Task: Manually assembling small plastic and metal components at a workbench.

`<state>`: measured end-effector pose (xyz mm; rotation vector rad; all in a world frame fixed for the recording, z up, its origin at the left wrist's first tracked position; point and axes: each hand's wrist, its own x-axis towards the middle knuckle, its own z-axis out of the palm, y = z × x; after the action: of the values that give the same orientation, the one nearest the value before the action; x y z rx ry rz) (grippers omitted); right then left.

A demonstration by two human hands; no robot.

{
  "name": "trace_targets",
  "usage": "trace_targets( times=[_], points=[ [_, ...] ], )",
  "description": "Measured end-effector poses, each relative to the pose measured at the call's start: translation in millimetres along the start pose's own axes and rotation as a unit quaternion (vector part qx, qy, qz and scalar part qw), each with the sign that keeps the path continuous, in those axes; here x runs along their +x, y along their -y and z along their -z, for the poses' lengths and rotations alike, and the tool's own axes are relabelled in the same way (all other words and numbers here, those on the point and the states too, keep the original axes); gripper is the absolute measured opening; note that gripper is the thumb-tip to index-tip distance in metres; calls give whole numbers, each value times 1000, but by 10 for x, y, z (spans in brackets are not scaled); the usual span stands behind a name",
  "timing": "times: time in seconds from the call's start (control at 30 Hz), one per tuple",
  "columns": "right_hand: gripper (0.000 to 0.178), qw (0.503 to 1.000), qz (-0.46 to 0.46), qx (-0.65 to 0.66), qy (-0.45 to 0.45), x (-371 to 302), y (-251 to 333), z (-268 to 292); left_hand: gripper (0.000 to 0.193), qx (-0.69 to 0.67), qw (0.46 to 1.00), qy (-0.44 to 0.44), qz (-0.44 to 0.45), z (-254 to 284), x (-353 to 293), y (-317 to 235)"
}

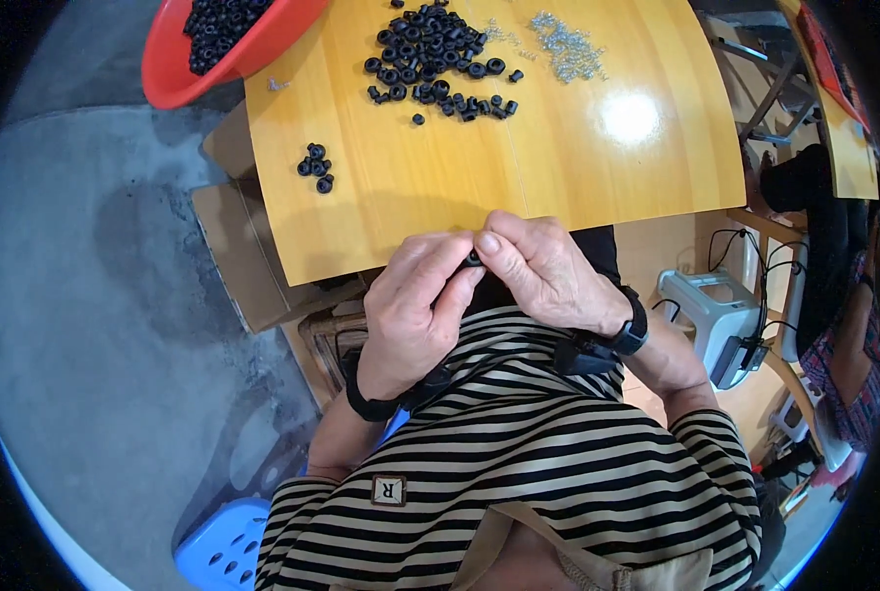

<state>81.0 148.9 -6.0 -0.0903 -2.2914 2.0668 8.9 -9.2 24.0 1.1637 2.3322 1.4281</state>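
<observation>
Just off the table's near edge, my left hand (412,297) pinches a small black ring-shaped part (473,259) between thumb and fingers. My right hand (543,271) meets it there, thumb and forefinger pressed together against the top of the part; whatever lies between them is hidden. On the wooden table (637,167) ahead lies a loose pile of similar black parts (430,49). Right of that pile are many tiny silvery springs (568,46). Several black parts (315,167) sit in a small separate group toward the table's left edge.
A red basin (169,87) holding more black parts stands at the far left. Cardboard boxes (238,256) are below the table's left side. To the right are a pale plastic stool (706,305), dark cables (760,266) and another person's arm (854,340). A blue perforated seat (225,552) shows lower left.
</observation>
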Motion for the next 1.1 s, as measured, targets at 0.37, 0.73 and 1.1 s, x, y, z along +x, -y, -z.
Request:
trace_targets(
  times=[0.37,0.73,1.1],
  points=[
    [25,991,106,-68,-49,8,-51,-24,22,15,1000,4,0,7,-22,-39],
    [24,984,135,-110,-27,79,-48,35,18,-224,943,50,239,52,-42,34],
    [21,987,149,-61,-19,121,-64,25,22,-430,845,70,312,98,16,153]
  ],
)
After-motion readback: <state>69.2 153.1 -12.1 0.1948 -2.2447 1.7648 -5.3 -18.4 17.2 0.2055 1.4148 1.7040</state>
